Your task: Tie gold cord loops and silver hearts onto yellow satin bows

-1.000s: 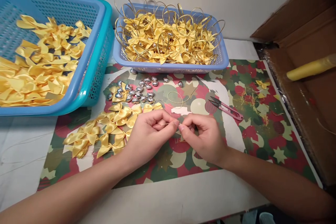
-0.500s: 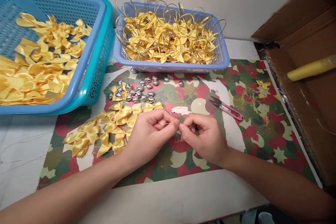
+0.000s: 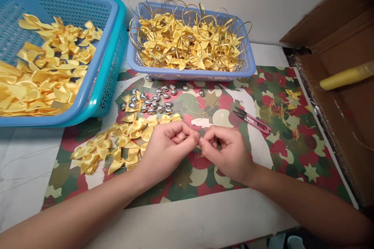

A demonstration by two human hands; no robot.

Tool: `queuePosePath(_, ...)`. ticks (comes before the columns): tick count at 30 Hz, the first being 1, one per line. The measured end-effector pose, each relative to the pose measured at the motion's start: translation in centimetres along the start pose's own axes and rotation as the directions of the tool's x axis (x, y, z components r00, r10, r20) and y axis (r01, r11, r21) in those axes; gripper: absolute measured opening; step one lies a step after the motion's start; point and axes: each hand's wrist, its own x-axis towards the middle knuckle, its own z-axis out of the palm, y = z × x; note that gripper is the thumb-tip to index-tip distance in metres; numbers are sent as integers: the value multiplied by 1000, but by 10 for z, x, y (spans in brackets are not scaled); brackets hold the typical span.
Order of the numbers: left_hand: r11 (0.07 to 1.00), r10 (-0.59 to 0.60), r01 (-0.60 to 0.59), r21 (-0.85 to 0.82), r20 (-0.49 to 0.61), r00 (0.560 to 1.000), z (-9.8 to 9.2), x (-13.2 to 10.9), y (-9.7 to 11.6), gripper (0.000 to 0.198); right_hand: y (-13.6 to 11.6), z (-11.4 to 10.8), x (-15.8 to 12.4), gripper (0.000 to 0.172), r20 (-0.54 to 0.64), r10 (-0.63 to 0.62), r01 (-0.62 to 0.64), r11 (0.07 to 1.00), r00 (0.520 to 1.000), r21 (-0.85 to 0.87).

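Note:
My left hand (image 3: 172, 148) pinches a thin yellow thread (image 3: 183, 137) between thumb and forefinger. Its fingertips almost meet those of my right hand (image 3: 226, 151), which is also closed in a pinch at the thread's end; the tiny part between the tips is too small to make out. Beyond the hands, a loop of thread (image 3: 196, 116) lies on the patterned paper. Left of my left hand are several yellow satin bows (image 3: 101, 146), loosely piled. Behind them sit several silver heart-shaped beads (image 3: 157, 99).
Pink-handled thread snips (image 3: 253, 121) lie to the right, near a tangle of thread scraps (image 3: 279, 111). A blue basket (image 3: 193, 73) holds bows with gold wire loops. Stacked baskets (image 3: 112, 66) of bows stand at left. A cardboard box (image 3: 327, 50) borders the right side.
Almost nothing differs. Both hands keep their pinch in the same place, and the objects on the table stay where they were.

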Motion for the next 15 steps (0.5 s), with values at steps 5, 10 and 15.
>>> queuePosePath(5,999,9,-8,-46,18,1000,0,1,2,11,0,0,0,26,0,-6,6,1000,1000,-5)
queuePosePath(10,1000,2,-2,-2,14,1000,-2,1,1,17,0,-1,0,25,8,21,-21,999,1000,25)
queuePosePath(15,999,34,-35,34,41,999,-5,2,0,20,4,-2,0,17,-71,51,-42,992,996,118)
